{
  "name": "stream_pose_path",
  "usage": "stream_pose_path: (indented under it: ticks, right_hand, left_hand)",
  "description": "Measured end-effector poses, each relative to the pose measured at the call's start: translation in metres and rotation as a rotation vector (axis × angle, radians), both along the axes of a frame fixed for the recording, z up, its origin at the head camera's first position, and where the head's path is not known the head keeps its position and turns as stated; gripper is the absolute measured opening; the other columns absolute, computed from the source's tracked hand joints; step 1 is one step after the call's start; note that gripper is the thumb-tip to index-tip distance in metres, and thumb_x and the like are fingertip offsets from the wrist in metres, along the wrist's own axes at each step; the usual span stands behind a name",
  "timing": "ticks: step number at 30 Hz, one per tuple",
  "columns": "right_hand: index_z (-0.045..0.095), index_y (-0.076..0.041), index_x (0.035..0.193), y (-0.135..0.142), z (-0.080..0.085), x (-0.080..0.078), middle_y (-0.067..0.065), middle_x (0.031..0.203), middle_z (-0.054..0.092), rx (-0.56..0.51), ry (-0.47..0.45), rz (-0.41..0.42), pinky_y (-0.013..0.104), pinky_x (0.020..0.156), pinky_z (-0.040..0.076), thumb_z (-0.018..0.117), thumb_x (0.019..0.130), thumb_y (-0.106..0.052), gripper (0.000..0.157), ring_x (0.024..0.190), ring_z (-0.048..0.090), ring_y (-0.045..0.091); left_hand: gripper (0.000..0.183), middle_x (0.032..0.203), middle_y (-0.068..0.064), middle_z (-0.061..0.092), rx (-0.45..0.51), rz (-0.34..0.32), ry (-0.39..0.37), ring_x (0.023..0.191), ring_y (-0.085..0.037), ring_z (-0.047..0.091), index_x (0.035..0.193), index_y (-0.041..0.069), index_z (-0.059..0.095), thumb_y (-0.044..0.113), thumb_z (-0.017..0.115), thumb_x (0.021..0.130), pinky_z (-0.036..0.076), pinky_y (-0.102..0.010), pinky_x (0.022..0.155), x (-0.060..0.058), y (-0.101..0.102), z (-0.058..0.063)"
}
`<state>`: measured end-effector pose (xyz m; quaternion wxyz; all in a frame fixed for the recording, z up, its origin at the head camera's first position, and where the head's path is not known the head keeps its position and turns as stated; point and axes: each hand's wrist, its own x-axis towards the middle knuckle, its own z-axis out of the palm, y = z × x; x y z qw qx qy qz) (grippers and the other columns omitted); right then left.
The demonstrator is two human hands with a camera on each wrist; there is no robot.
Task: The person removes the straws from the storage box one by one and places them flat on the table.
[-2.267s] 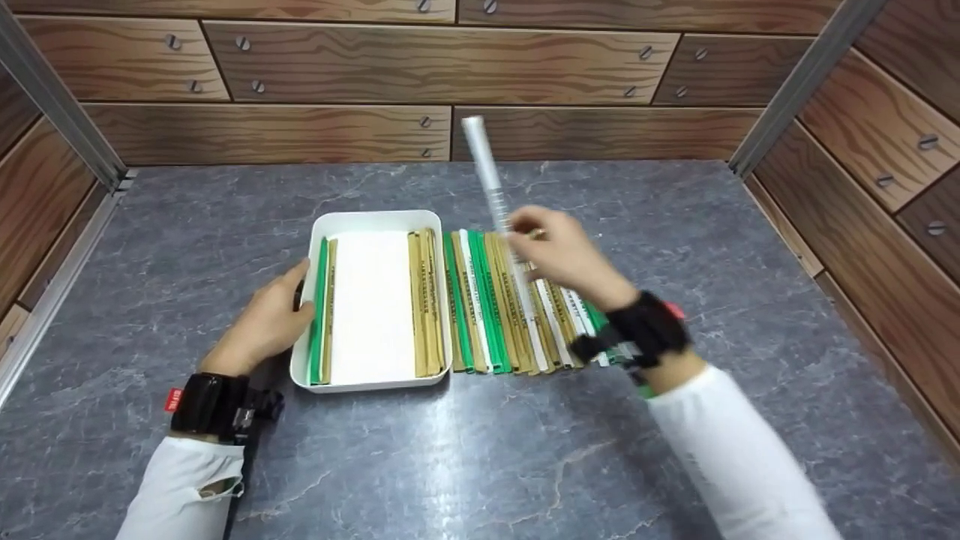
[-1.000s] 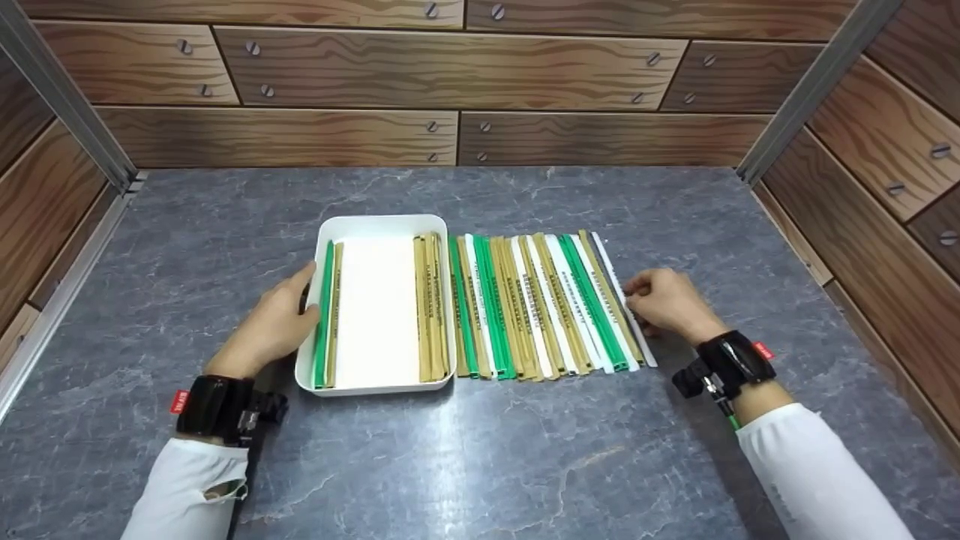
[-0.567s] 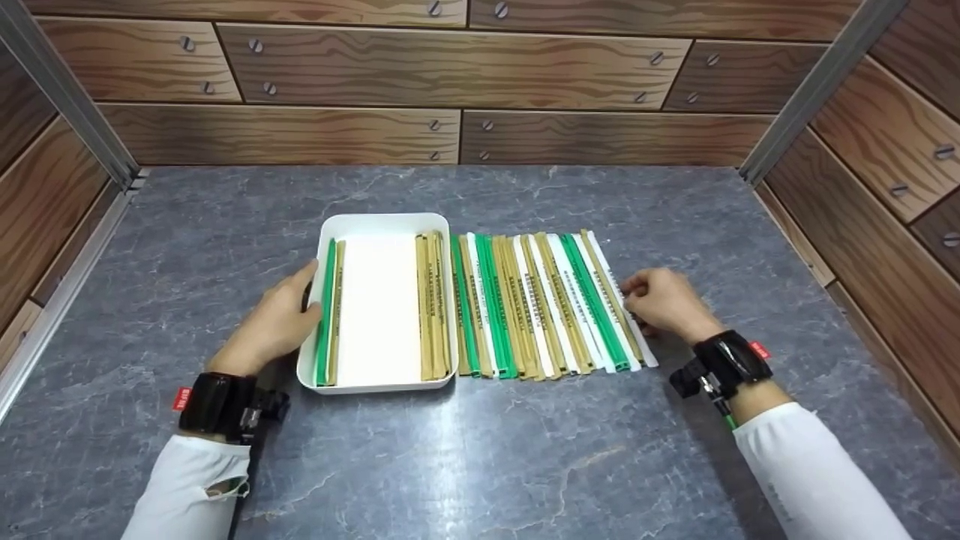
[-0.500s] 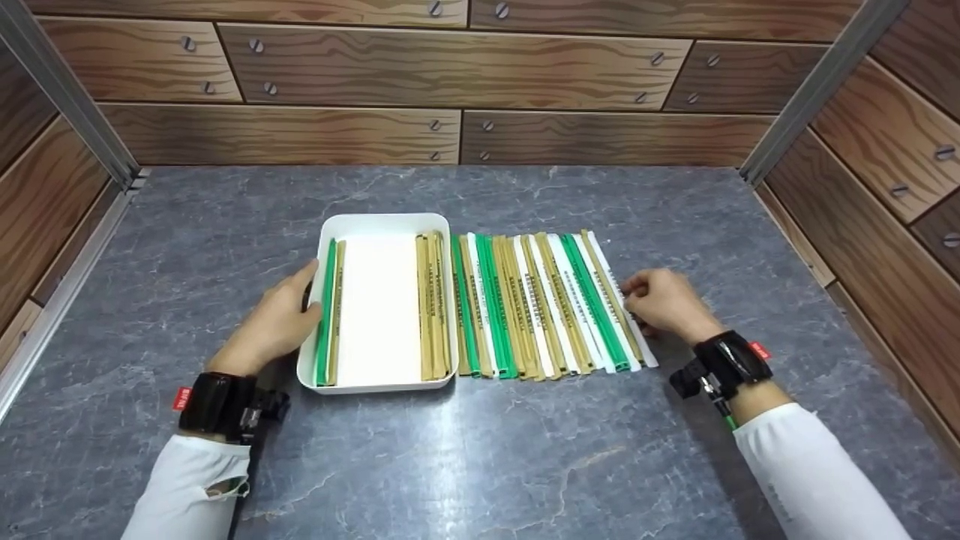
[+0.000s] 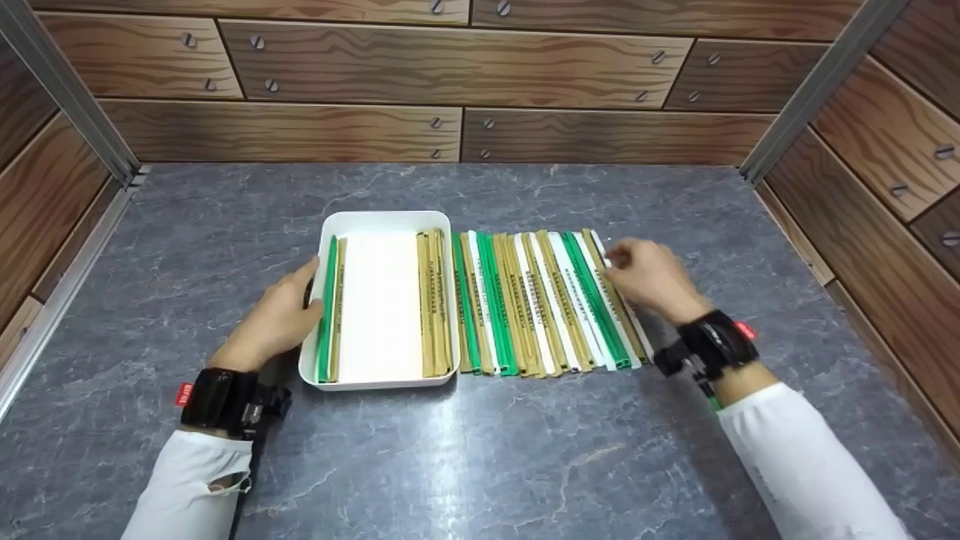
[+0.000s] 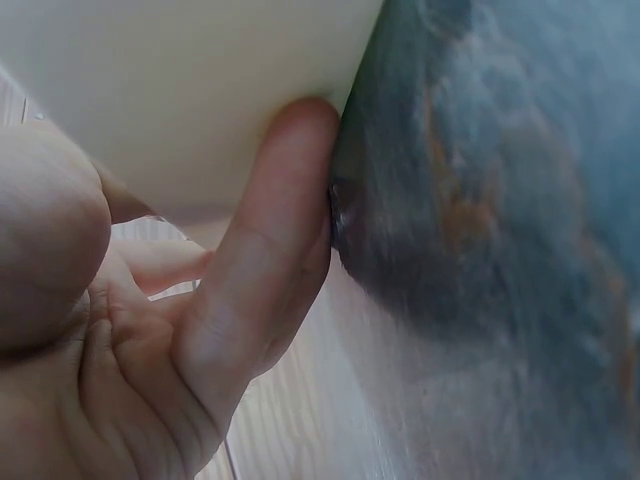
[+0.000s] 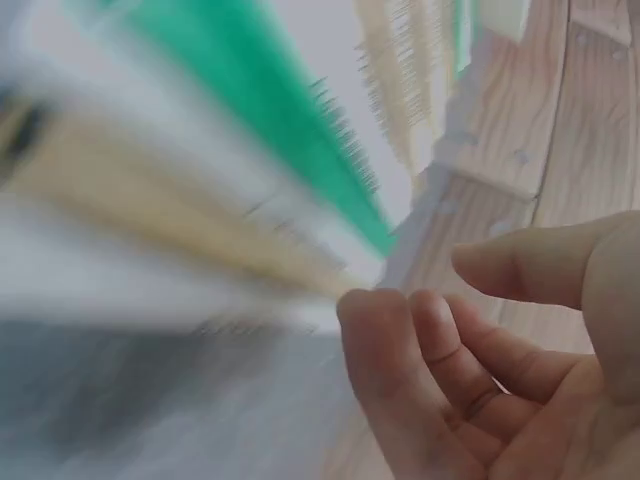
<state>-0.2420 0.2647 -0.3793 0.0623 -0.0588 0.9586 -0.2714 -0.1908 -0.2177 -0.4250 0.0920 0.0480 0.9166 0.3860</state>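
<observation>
A white tray [image 5: 386, 217] stands left of centre. My left hand [image 5: 271, 319] holds its left side, thumb over the rim; in the left wrist view a finger [image 6: 260, 230] presses the outer wall. Beside the tray lies a row of long narrow printed sleeves [image 5: 529, 315], like wrapped straws, in green, brown and white. My right hand [image 5: 654, 279] is at the far end of the row's rightmost white straw [image 7: 80, 270]. The right wrist view shows its thumb apart from its bent fingers, whose tips are near the straws' ends; nothing is gripped.
Inside the tray, a green straw [image 5: 328, 307] and a brown straw [image 5: 339, 307] lie along the left wall, and several brown straws [image 5: 433, 307] along the right. Wood-patterned panels [image 5: 450, 67] enclose the grey marbled table [image 5: 525, 450] at the back and sides.
My right hand first held a white straw in the air, then laid it at the row's right end and pushed it closer. Now the hand has slid away along it. The left hand stays put.
</observation>
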Motion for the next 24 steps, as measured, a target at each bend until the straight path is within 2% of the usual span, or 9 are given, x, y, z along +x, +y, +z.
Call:
stream_pose_path:
  ticks: [2, 6, 9, 12, 14, 16, 20, 24]
  right_hand:
    - [0.063, 0.004, 0.134, -0.023, 0.007, -0.001, 0.022, 0.122, 0.068, -0.022, 0.017, 0.035, 0.046, 0.087, 0.058, 0.064, 0.097, -0.014, 0.041, 0.103, 0.065, 0.034]
    - [0.063, -0.002, 0.135, -0.08, 0.018, 0.003, 0.014, 0.122, 0.068, -0.112, 0.013, 0.124, 0.037, 0.073, 0.06, 0.065, 0.097, -0.014, 0.04, 0.093, 0.065, 0.027]
    - [0.065, -0.004, 0.133, -0.128, 0.022, 0.01, 0.011, 0.119, 0.069, -0.162, 0.023, 0.222, 0.032, 0.068, 0.06, 0.066, 0.097, -0.013, 0.038, 0.09, 0.066, 0.023]
    - [0.066, -0.004, 0.13, -0.176, 0.023, 0.018, 0.009, 0.114, 0.069, -0.168, 0.023, 0.328, 0.029, 0.07, 0.059, 0.068, 0.096, -0.012, 0.035, 0.09, 0.065, 0.02]
    - [0.066, -0.003, 0.129, -0.205, 0.022, 0.023, 0.008, 0.11, 0.069, -0.14, 0.021, 0.396, 0.026, 0.072, 0.058, 0.069, 0.096, -0.013, 0.035, 0.091, 0.064, 0.017]
    - [0.065, -0.001, 0.131, -0.232, 0.019, 0.026, 0.007, 0.104, 0.07, -0.111, -0.009, 0.445, 0.025, 0.067, 0.057, 0.069, 0.096, -0.012, 0.037, 0.083, 0.064, 0.016]
    - [0.06, 0.002, 0.135, -0.275, 0.009, 0.028, 0.012, 0.101, 0.072, -0.032, -0.129, 0.462, 0.025, 0.053, 0.055, 0.069, 0.095, -0.013, 0.044, 0.062, 0.064, 0.014]
    - [0.06, 0.001, 0.122, -0.304, -0.006, 0.026, 0.016, 0.103, 0.071, 0.087, -0.171, 0.449, 0.027, 0.042, 0.054, 0.069, 0.094, -0.022, 0.036, 0.049, 0.065, 0.017]
  left_hand:
    - [0.069, 0.166, -0.032, 0.022, 0.008, 0.004, -0.006, 0.151, -0.044, 0.029, 0.164, -0.005, 0.011, 0.01, 0.046, 0.105, 0.025, -0.059, 0.123, 0.0, 0.0, 0.0]
    - [0.07, 0.166, -0.032, 0.022, 0.017, 0.011, -0.012, 0.149, -0.044, 0.032, 0.164, -0.004, 0.011, 0.01, 0.046, 0.105, 0.026, -0.059, 0.123, -0.001, -0.001, 0.0]
    - [0.07, 0.165, -0.034, 0.024, 0.01, 0.015, -0.004, 0.148, -0.045, 0.033, 0.164, -0.004, 0.012, 0.009, 0.046, 0.105, 0.027, -0.059, 0.123, -0.002, -0.002, 0.0]
    - [0.07, 0.163, -0.035, 0.025, 0.005, 0.015, 0.007, 0.147, -0.046, 0.035, 0.164, -0.005, 0.013, 0.009, 0.046, 0.104, 0.027, -0.06, 0.122, -0.003, -0.002, 0.001]
    - [0.07, 0.162, -0.036, 0.026, 0.004, 0.014, 0.013, 0.146, -0.046, 0.036, 0.164, -0.006, 0.013, 0.008, 0.046, 0.104, 0.028, -0.06, 0.122, -0.003, -0.002, 0.001]
    - [0.069, 0.162, -0.036, 0.028, 0.005, 0.012, 0.019, 0.146, -0.046, 0.037, 0.163, -0.006, 0.014, 0.008, 0.047, 0.104, 0.028, -0.06, 0.122, -0.003, -0.002, 0.0]
    - [0.069, 0.161, -0.036, 0.03, 0.006, 0.007, 0.037, 0.145, -0.047, 0.038, 0.163, -0.007, 0.016, 0.007, 0.048, 0.103, 0.03, -0.06, 0.121, -0.002, -0.002, 0.0]
    - [0.069, 0.158, -0.039, 0.032, -0.006, 0.0, 0.057, 0.144, -0.051, 0.037, 0.162, -0.008, 0.018, 0.005, 0.049, 0.102, 0.03, -0.061, 0.12, 0.0, -0.001, -0.002]
